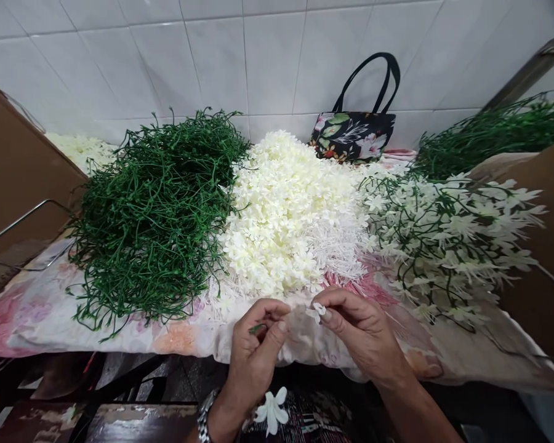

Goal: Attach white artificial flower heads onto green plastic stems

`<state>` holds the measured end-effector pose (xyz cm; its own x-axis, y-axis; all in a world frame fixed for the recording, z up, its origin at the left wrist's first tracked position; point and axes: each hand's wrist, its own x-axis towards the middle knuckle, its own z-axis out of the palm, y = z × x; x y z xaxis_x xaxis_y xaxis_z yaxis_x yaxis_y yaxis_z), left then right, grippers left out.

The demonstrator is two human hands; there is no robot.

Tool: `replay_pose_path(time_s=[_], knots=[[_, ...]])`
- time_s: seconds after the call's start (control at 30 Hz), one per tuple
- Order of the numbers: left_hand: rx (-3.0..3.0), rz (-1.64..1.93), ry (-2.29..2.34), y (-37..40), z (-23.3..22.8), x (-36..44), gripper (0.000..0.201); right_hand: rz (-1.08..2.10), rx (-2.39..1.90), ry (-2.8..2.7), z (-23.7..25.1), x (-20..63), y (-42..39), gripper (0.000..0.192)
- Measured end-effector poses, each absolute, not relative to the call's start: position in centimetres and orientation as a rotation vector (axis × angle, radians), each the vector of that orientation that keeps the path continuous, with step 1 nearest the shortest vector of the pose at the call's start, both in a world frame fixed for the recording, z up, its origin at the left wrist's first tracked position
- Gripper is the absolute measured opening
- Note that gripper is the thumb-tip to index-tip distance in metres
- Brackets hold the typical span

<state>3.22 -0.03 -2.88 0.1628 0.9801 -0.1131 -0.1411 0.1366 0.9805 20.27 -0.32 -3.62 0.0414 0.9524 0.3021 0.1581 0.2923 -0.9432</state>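
The right hand (362, 335) pinches a small white flower (317, 312) between thumb and forefinger. Just beside it, the left hand (258, 347) has its fingers curled around a green stem (257, 329), with thumb and forefinger drawn close together; whether their tips grip anything else is too small to tell. The two hands are near each other but apart, over the front edge of a flowered cloth (178, 338). Below the left hand hangs a larger white flower (272, 411); its link to the stem is hidden. A watch (204, 421) circles the left wrist.

Straight beyond both hands lies a heap of creamy flowers (281, 215), with thin white strands (341, 246) at its right side. Left of the left hand's grip, and further off, is a tangle of green stems (152, 209). Right of the right hand's pinch, and beyond it, lie white flowers on green stems (461, 240). Behind the creamy heap, a black floral bag (353, 136) stands near the tiled wall (212, 67).
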Motion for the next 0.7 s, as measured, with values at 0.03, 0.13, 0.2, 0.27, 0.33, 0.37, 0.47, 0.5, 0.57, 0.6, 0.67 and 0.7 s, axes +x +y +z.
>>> replay_pose_path(time_s=[0.03, 0.13, 0.2, 0.27, 0.33, 0.37, 0.47, 0.5, 0.57, 0.6, 0.67, 0.7], knots=[[1.058, 1.041, 1.010, 0.0, -2.8, 3.6, 0.024, 0.909, -1.051, -1.352, -3.7, 20.2, -0.4, 0.007], [1.058, 0.969, 0.916, 0.2, -2.7, 4.6, 0.024, 0.965, -0.935, -1.288, -3.9, 19.6, -0.5, 0.007], [1.075, 0.978, 0.917, 0.1, -2.8, 5.0, 0.021, 0.957, -0.937, -1.303, -3.7, 19.3, -0.7, 0.007], [1.100, 0.991, 0.951, 0.1, -2.8, 5.0, 0.021, 0.881, -1.004, -1.376, -3.4, 19.4, -1.1, 0.007], [1.163, 1.005, 1.007, 0.0, -2.6, 4.7, 0.018, 0.688, -1.105, -1.503, -3.2, 20.1, -1.6, 0.009], [1.216, 1.023, 1.045, 0.0, -2.5, 4.6, 0.016, 0.559, -1.165, -1.583, -3.1, 20.8, -1.8, 0.012], [1.418, 1.111, 1.145, 0.1, -2.2, 4.2, 0.015, 0.190, -1.371, -1.777, -3.2, 23.5, -2.2, 0.016], [1.469, 1.129, 1.160, 0.2, -2.1, 4.3, 0.016, 0.105, -1.441, -1.796, -3.3, 24.4, -2.2, 0.015], [1.529, 1.131, 1.167, 0.3, -2.0, 4.6, 0.017, -0.005, -1.549, -1.813, -3.4, 25.7, -2.1, 0.015], [1.542, 1.122, 1.169, 0.4, -1.9, 4.8, 0.017, -0.043, -1.577, -1.831, -3.6, 26.0, -1.9, 0.015], [1.546, 1.086, 1.169, 0.5, -1.7, 5.2, 0.018, -0.122, -1.620, -1.906, -3.8, 26.0, -1.4, 0.016], [1.540, 1.070, 1.169, 0.5, -1.6, 5.4, 0.018, -0.165, -1.638, -1.957, -4.0, 25.8, -1.1, 0.018]])
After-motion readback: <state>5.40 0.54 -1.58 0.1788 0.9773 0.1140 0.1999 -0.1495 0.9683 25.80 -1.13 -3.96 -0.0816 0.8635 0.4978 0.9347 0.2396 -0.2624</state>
